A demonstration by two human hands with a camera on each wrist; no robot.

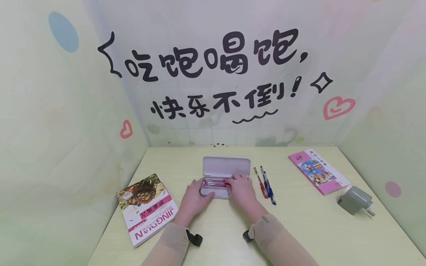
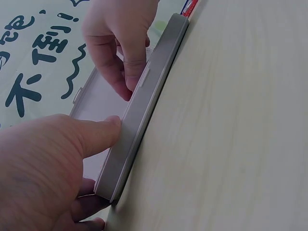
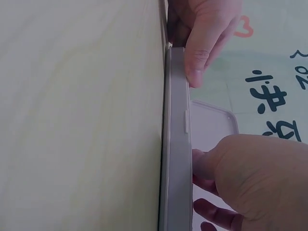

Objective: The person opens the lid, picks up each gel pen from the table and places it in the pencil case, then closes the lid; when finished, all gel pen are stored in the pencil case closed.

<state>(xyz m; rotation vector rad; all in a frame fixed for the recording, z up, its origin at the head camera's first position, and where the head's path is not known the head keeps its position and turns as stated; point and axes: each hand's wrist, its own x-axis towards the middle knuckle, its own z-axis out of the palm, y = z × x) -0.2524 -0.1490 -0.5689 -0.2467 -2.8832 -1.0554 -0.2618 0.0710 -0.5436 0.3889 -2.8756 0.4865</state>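
A light grey pencil case (image 1: 226,166) lies on the table with its lid raised at the back. Inside it, clear-barrelled red pens (image 1: 214,183) lie lengthwise. My left hand (image 1: 195,197) grips the case's left end, the thumb (image 2: 103,134) over the front rim and the other fingers round the end. Over the right part of the case, my right hand (image 1: 243,190) reaches inside with curled fingers and pinches the end of a red pen; its fingertips are partly hidden behind the front wall in both wrist views. Just right of the case lie a red pen (image 1: 263,186) and blue pens (image 1: 269,190).
A thick book (image 1: 148,208) with an illustrated cover lies at the left. On the right are a pink-covered book (image 1: 316,171) and, nearer, a grey device (image 1: 356,199) with a short shaft. Printed fabric walls (image 1: 233,133) border the table's back and sides.
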